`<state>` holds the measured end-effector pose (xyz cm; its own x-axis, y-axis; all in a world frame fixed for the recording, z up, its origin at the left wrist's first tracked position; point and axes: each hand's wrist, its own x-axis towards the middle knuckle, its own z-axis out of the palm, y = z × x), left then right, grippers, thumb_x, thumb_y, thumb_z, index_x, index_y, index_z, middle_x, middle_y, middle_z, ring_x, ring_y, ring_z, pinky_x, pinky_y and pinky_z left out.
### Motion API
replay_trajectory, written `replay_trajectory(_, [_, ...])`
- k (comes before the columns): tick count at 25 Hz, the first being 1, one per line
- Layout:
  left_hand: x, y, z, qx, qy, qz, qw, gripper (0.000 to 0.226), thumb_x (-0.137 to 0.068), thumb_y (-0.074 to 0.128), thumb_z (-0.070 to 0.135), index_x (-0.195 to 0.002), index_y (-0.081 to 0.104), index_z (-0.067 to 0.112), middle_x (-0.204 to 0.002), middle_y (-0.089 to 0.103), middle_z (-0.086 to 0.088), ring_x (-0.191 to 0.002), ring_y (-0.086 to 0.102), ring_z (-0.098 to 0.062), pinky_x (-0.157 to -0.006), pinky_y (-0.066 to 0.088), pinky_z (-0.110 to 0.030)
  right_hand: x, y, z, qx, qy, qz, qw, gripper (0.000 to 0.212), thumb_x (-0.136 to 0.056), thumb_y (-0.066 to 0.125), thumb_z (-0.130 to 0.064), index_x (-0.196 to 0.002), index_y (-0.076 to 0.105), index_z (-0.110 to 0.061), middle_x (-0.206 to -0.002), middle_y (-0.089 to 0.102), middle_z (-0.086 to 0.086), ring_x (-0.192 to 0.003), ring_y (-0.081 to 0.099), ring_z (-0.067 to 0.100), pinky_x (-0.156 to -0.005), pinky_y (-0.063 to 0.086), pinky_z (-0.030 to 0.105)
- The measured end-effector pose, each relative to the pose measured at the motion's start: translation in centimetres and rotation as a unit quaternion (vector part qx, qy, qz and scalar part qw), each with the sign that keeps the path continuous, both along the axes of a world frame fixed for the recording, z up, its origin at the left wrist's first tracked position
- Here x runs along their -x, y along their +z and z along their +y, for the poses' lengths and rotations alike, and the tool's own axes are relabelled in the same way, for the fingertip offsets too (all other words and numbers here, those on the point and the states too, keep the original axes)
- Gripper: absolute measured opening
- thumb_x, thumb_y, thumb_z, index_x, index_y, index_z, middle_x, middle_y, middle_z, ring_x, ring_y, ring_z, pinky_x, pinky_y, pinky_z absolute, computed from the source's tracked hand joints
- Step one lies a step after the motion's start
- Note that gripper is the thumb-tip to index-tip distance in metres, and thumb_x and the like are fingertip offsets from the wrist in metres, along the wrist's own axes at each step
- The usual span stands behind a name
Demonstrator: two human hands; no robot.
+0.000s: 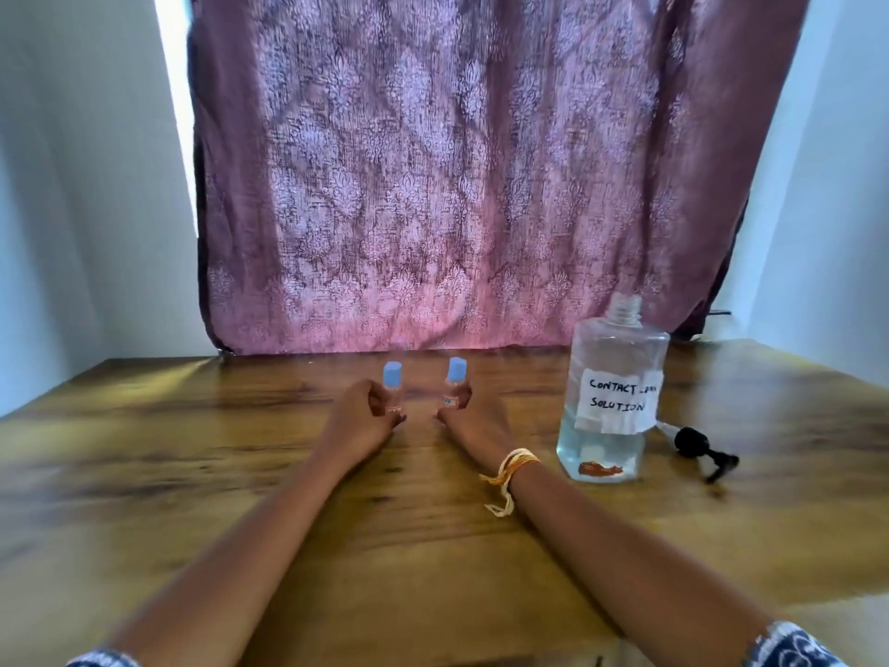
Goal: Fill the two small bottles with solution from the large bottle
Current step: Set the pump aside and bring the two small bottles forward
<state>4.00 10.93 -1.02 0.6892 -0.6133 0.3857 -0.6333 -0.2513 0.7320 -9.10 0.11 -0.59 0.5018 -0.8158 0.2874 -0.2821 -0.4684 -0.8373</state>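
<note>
Both arms reach forward over the wooden worktop. Left hand curls around the left small bottle; fingers wrap its lower body from the left, blue cap sticking up clear above them. Right hand does the same on the right small bottle, fingers closed on its lower body from the right side, blue cap above the grip, bottle tilted slightly to the right. Both small bottles stand near each other at the far middle of the worktop, capped, with a gap between them. Yellow-orange thread band on the right wrist.

Large bottle stands upright to the right of the right hand, apart from it, neck open, clear liquid in the lower part, handwritten paper label reading "CONTACT ... SOLUTION". Black pump top lies on the worktop just right of the large bottle. Patterned purple curtain hangs behind the far edge.
</note>
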Motion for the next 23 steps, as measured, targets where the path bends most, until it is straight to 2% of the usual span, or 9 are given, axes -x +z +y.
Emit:
replay_trajectory(2, [1.8, -0.2, 1.6, 0.024, -0.005, 0.016, 1.0, 0.028, -0.072, 0.081, 0.017, -0.09, 0.059, 0.014, -0.077, 0.062, 0.003, -0.071, 0.06, -0.012, -0.06, 0.044, -0.02, 1.8, 0.4, 1.3, 0.001, 0.009, -0.013, 1.0, 0.035, -0.075, 0.078, -0.016, -0.103, 0.056, -0.018, -0.096, 0.063, -0.002, -0.089, 0.059, 0.015, -0.072, 0.042, 0.022])
replay_trajectory(6, [4.6, -0.3, 3.9, 0.047, -0.022, 0.029, 0.998, 0.029, -0.068, 0.084, 0.018, -0.087, 0.063, 0.015, -0.077, 0.065, 0.005, -0.068, 0.063, -0.009, -0.066, 0.052, -0.023, 5.1, 0.0, 3.5, 0.045, 0.024, -0.006, 0.999, 0.037, -0.071, 0.081, -0.016, -0.101, 0.06, -0.014, -0.086, 0.063, -0.002, -0.081, 0.059, 0.014, -0.071, 0.045, 0.022])
replay_trajectory(9, [6.2, -0.8, 5.7, 0.049, -0.044, 0.032, 0.997, 0.03, -0.068, 0.085, 0.016, -0.088, 0.063, 0.014, -0.078, 0.065, 0.005, -0.067, 0.061, -0.006, -0.062, 0.05, -0.013, 7.1, -0.5, 4.7, 0.063, 0.026, 0.013, 0.998, 0.036, -0.069, 0.083, -0.021, -0.098, 0.061, -0.019, -0.081, 0.06, -0.009, -0.075, 0.057, 0.006, -0.06, 0.038, 0.012])
replay_trajectory(12, [6.6, -0.6, 6.3, 0.053, -0.04, 0.027, 0.997, 0.031, -0.067, 0.085, 0.016, -0.088, 0.063, 0.013, -0.079, 0.066, 0.003, -0.067, 0.06, -0.007, -0.058, 0.047, -0.01, 7.8, -0.4, 5.3, 0.07, 0.029, 0.023, 0.997, 0.038, -0.068, 0.084, -0.025, -0.099, 0.063, -0.019, -0.082, 0.063, -0.009, -0.077, 0.059, 0.006, -0.059, 0.036, 0.007])
replay_trajectory(14, [6.6, -0.5, 6.4, 0.047, -0.019, 0.005, 0.999, 0.031, -0.066, 0.086, 0.017, -0.088, 0.065, 0.014, -0.079, 0.068, 0.002, -0.067, 0.06, -0.006, -0.06, 0.045, -0.014, 7.9, -0.3, 5.5, 0.076, 0.033, 0.033, 0.996, 0.038, -0.068, 0.084, -0.025, -0.101, 0.065, -0.018, -0.085, 0.064, -0.008, -0.08, 0.06, 0.007, -0.059, 0.036, 0.005])
replay_trajectory(17, [6.4, -1.0, 6.4, 0.042, -0.004, -0.014, 0.999, 0.031, -0.065, 0.086, 0.021, -0.088, 0.066, 0.015, -0.078, 0.069, 0.0, -0.072, 0.065, -0.014, -0.065, 0.049, -0.023, 8.0, -0.4, 5.6, 0.068, 0.038, 0.038, 0.996, 0.038, -0.069, 0.084, -0.025, -0.101, 0.065, -0.019, -0.088, 0.065, -0.007, -0.082, 0.061, 0.006, -0.062, 0.037, 0.004])
replay_trajectory(21, [6.2, -1.1, 6.2, 0.022, -0.02, -0.016, 0.999, 0.043, -0.066, 0.085, 0.021, -0.102, 0.064, 0.011, -0.08, 0.066, 0.003, -0.073, 0.062, -0.012, -0.065, 0.046, -0.02, 7.8, -0.5, 5.4, 0.055, 0.04, 0.04, 0.997, 0.041, -0.068, 0.085, -0.028, -0.102, 0.062, -0.021, -0.093, 0.068, -0.005, -0.086, 0.064, 0.008, -0.07, 0.045, 0.014])
replay_trajectory(23, [6.7, -0.9, 6.5, 0.025, -0.014, -0.046, 0.999, 0.064, -0.065, 0.085, 0.025, -0.119, 0.055, 0.01, -0.099, 0.064, -0.003, -0.087, 0.061, -0.014, -0.078, 0.049, -0.025, 7.8, -0.5, 5.3, 0.063, 0.048, 0.056, 0.995, 0.048, -0.067, 0.085, -0.03, -0.107, 0.061, -0.019, -0.095, 0.066, -0.004, -0.088, 0.063, 0.009, -0.071, 0.045, 0.016])
